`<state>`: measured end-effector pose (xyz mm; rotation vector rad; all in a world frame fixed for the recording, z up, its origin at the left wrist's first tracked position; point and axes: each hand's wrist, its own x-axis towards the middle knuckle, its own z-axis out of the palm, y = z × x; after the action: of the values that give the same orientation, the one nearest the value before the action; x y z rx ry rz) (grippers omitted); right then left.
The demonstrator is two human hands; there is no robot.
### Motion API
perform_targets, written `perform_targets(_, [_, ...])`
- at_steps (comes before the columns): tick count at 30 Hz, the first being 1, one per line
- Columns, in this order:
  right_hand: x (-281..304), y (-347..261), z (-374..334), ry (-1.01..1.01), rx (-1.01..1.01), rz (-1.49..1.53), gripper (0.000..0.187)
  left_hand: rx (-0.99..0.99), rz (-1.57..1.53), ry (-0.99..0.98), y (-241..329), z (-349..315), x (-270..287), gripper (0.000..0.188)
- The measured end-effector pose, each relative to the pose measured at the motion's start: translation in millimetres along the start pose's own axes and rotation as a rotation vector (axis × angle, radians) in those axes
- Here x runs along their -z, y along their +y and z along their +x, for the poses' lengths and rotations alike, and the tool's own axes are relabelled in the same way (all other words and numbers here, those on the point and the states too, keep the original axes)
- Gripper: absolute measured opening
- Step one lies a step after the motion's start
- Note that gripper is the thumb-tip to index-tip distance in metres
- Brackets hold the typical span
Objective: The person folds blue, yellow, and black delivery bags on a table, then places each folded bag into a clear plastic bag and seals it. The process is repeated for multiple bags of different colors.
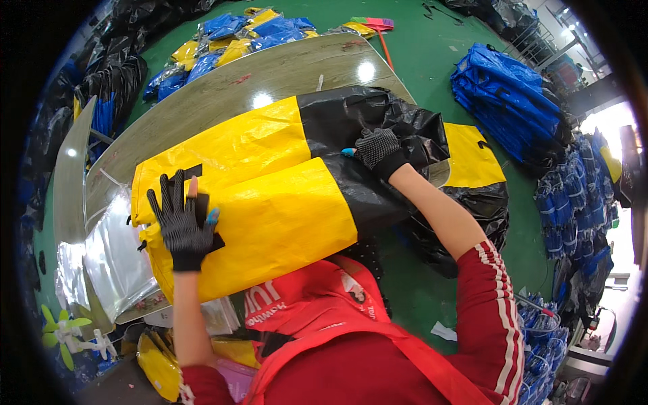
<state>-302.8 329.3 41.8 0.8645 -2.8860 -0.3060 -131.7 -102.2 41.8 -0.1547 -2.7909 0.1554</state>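
A folded yellow-and-black plastic bag [270, 142] lies across the table in front of me, its yellow end to the left and its creased black end to the right. My left hand [182, 223], in a black dotted glove, rests flat on the yellow part with fingers spread, over a black patch. One fingertip is bare and the thumb tip is blue. On the black part, my right hand [379, 150] bends its gloved fingers into the plastic, its blue-tipped thumb pointing left. Dark material partly hides those fingertips. Short black cords [141, 246] stick out at the yellow end.
The wood-patterned table [202, 101] carries clear plastic sheets [118, 243] at its left. Blue and yellow packets [236, 37] lie on the green floor beyond. Another yellow-and-black bag [476, 158] hangs at the right edge. A blue pile [503, 101] stands farther right; a green fan [64, 331] is lower left.
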Motion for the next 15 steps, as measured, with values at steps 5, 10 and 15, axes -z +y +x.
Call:
perform_targets(5, [8.9,45.0,-32.9,0.093,-0.342,0.162,0.045,0.089,-0.129,-0.165,-18.5,7.5,-47.2,0.055])
perform_targets(10, [-31.5,45.0,-46.5,0.172,-0.302,0.087,0.047,0.285,-0.137,-0.729,-14.2,52.4,0.2,0.051])
perform_targets(15, [4.9,41.7,-43.5,0.232,-0.206,0.037,0.045,-0.448,-0.545,-0.114,115.1,136.6,-13.5,0.055])
